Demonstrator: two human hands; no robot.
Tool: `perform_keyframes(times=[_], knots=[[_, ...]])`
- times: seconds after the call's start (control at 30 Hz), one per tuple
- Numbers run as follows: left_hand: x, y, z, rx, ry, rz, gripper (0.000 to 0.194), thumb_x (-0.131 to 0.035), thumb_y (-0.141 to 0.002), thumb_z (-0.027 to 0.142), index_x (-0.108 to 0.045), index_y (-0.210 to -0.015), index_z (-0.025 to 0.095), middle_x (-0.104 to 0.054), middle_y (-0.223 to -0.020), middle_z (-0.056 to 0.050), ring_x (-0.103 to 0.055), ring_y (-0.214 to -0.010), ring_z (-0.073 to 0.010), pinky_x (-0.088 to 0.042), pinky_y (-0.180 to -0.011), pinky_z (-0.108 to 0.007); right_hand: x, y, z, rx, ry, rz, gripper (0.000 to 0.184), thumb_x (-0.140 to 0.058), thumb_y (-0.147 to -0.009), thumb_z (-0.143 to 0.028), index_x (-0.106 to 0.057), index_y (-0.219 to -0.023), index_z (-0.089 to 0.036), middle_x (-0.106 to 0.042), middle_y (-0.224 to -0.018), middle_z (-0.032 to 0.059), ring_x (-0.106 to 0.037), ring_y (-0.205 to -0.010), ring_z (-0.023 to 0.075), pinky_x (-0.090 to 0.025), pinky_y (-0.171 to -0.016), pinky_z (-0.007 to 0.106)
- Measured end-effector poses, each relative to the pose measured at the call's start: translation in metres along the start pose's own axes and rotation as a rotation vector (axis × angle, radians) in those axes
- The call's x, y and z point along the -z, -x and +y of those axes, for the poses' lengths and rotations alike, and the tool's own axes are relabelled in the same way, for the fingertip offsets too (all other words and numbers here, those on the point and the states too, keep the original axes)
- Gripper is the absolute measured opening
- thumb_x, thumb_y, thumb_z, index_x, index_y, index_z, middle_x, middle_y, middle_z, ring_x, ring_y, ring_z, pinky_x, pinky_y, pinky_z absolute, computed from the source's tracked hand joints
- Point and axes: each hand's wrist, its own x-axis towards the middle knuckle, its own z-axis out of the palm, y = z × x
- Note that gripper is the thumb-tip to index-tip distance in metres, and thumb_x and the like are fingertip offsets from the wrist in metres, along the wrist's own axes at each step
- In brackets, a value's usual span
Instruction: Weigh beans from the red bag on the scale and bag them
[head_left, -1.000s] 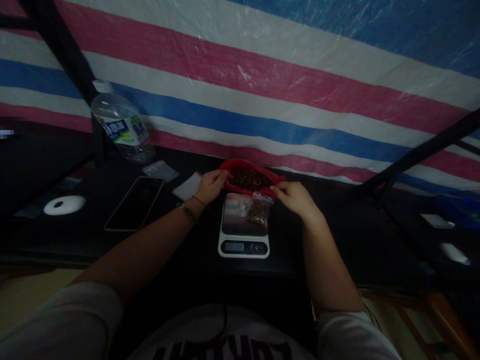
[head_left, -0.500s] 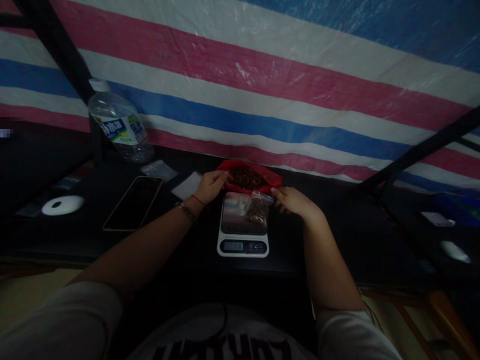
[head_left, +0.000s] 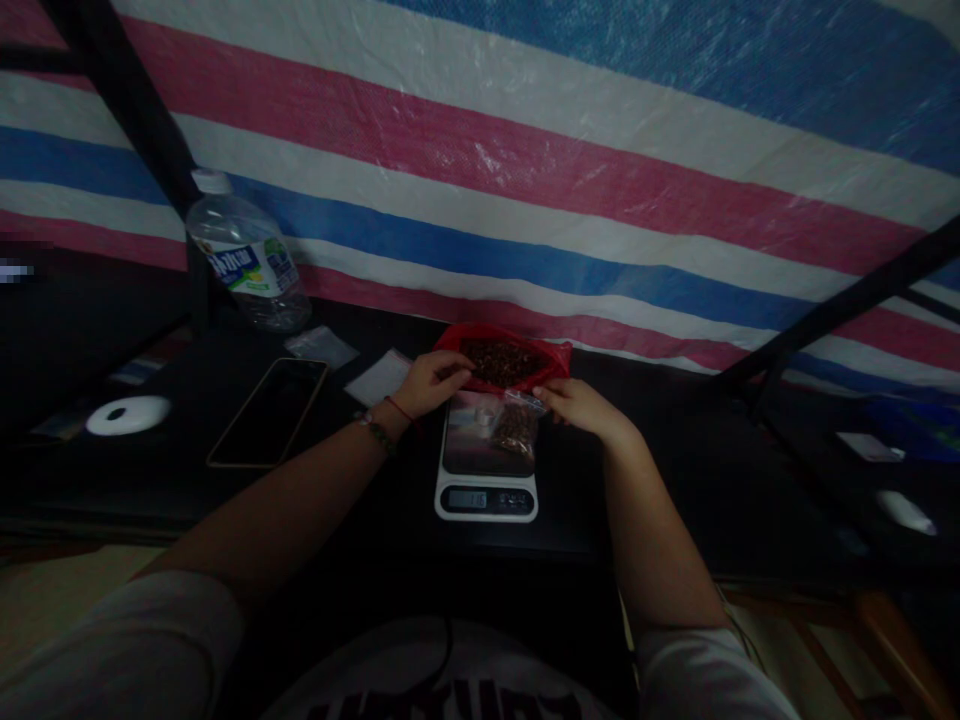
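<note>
A red plastic bag (head_left: 555, 358) lies open, filled with dark reddish-brown dried bits (head_left: 504, 362). My left hand (head_left: 436, 382) is at its left side, thumb and fingers drawn together over the opening; what they pinch, if anything, is too small to make out. In front of it, a white digital kitchen scale (head_left: 487, 505) bears a small clear zip bag (head_left: 516, 428) partly filled with similar brown bits. The fingers of my right hand (head_left: 577, 405) are closed at that zip bag's upper right corner. The scale's display appears to read 116.
To the left lie a phone (head_left: 270, 412), a white mouse-like object (head_left: 127, 415), clear plastic bags (head_left: 322, 346) and a white sheet or packet (head_left: 379, 378). A large plastic bottle (head_left: 247, 260) stands behind them. A striped tarp (head_left: 480, 170) hangs behind the black table.
My left hand has shifted slightly right over the red bag's opening. My right fingertips have come a little left and down, to the zip bag's corner. The view has tilted slightly.
</note>
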Motion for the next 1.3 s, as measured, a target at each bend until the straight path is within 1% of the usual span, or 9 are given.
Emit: perform_keyframes(times=[0.17, 0.23, 0.33, 0.57, 0.7, 0.93, 1.03, 1.17, 1.3], knots=[[0.002, 0.000, 0.017, -0.225, -0.080, -0.240, 0.045, -0.070, -0.073, 0.043, -0.063, -0.109, 0.016, -0.067, -0.106, -0.010, -0.062, -0.097, -0.0227, -0.049, -0.085, -0.036, -0.004, 0.000, -0.006, 0.056, 0.022, -0.082, 0.044, -0.053, -0.083, -0.056, -0.065, -0.083, -0.014, -0.062, -0.068, 0.0022, -0.054, -0.056, 0.0110, -0.037, -0.049, 0.021], [0.001, -0.001, 0.021, -0.262, -0.102, -0.311, 0.049, -0.071, -0.072, 0.044, -0.063, -0.111, 0.016, -0.066, -0.108, -0.011, -0.061, -0.100, -0.0237, -0.047, -0.088, -0.038, -0.006, -0.002, -0.007, 0.099, 0.057, -0.083, 0.041, -0.056, -0.081, -0.054, -0.064, -0.080, -0.014, -0.062, -0.070, 0.0021, -0.053, -0.059, 0.0111, -0.036, -0.051, 0.022], [0.000, -0.001, 0.024, -0.282, -0.134, -0.355, 0.053, -0.071, -0.071, 0.046, -0.061, -0.114, 0.016, -0.066, -0.110, -0.012, -0.060, -0.102, -0.0247, -0.047, -0.089, -0.040, -0.010, -0.006, -0.006, 0.146, 0.085, -0.083, 0.036, -0.058, -0.081, -0.050, -0.064, -0.079, -0.015, -0.064, -0.073, 0.0024, -0.054, -0.062, 0.0119, -0.037, -0.054, 0.022], [0.000, -0.001, 0.025, -0.263, -0.139, -0.390, 0.057, -0.073, -0.069, 0.046, -0.059, -0.117, 0.019, -0.065, -0.112, -0.010, -0.059, -0.102, -0.0242, -0.046, -0.089, -0.040, -0.010, -0.003, -0.010, 0.161, 0.082, -0.020, 0.039, -0.056, -0.082, -0.054, -0.061, -0.082, -0.016, -0.063, -0.075, 0.0027, -0.054, -0.064, 0.0128, -0.038, -0.056, 0.023], [-0.001, 0.000, 0.025, -0.266, -0.143, -0.388, 0.056, -0.072, -0.070, 0.047, -0.059, -0.117, 0.020, -0.066, -0.111, -0.009, -0.060, -0.102, -0.0237, -0.046, -0.089, -0.039, -0.009, 0.000, -0.014, 0.170, 0.073, -0.047, 0.041, -0.062, -0.077, -0.056, -0.062, -0.089, -0.016, -0.065, -0.082, 0.0039, -0.056, -0.068, 0.0137, -0.041, -0.060, 0.024], [0.000, 0.000, 0.026, -0.260, -0.117, -0.389, 0.053, -0.072, -0.071, 0.043, -0.059, -0.117, 0.020, -0.066, -0.109, -0.009, -0.061, -0.100, -0.0237, -0.046, -0.088, -0.039, -0.008, 0.000, -0.016, 0.129, 0.096, -0.028, 0.041, -0.049, -0.086, -0.053, -0.062, -0.083, -0.015, -0.062, -0.074, 0.0027, -0.054, -0.065, 0.0135, -0.039, -0.059, 0.024], [0.000, -0.001, 0.027, -0.254, -0.113, -0.394, 0.053, -0.072, -0.070, 0.043, -0.060, -0.117, 0.021, -0.067, -0.107, -0.009, -0.061, -0.098, -0.0235, -0.046, -0.087, -0.039, -0.008, -0.001, -0.016, 0.120, 0.095, -0.044, 0.038, -0.045, -0.089, -0.048, -0.063, -0.080, -0.015, -0.062, -0.073, 0.0022, -0.053, -0.064, 0.0129, -0.038, -0.058, 0.024], [0.000, 0.000, 0.028, -0.246, -0.116, -0.388, 0.054, -0.073, -0.070, 0.042, -0.060, -0.117, 0.020, -0.067, -0.108, -0.009, -0.061, -0.098, -0.0235, -0.046, -0.086, -0.039, -0.008, -0.002, -0.016, 0.146, 0.069, -0.071, 0.030, -0.051, -0.085, -0.040, -0.063, -0.075, -0.015, -0.059, -0.070, 0.0008, -0.051, -0.062, 0.0115, -0.036, -0.056, 0.023], [-0.001, 0.000, 0.026, -0.241, -0.101, -0.382, 0.054, -0.073, -0.070, 0.044, -0.060, -0.117, 0.020, -0.067, -0.106, -0.010, -0.061, -0.097, -0.0234, -0.046, -0.086, -0.038, -0.001, 0.004, -0.015, 0.156, -0.110, -0.166, 0.027, -0.053, -0.083, -0.037, -0.058, -0.068, -0.015, -0.051, -0.059, -0.0027, -0.043, -0.053, 0.0088, -0.031, -0.050, 0.021]])
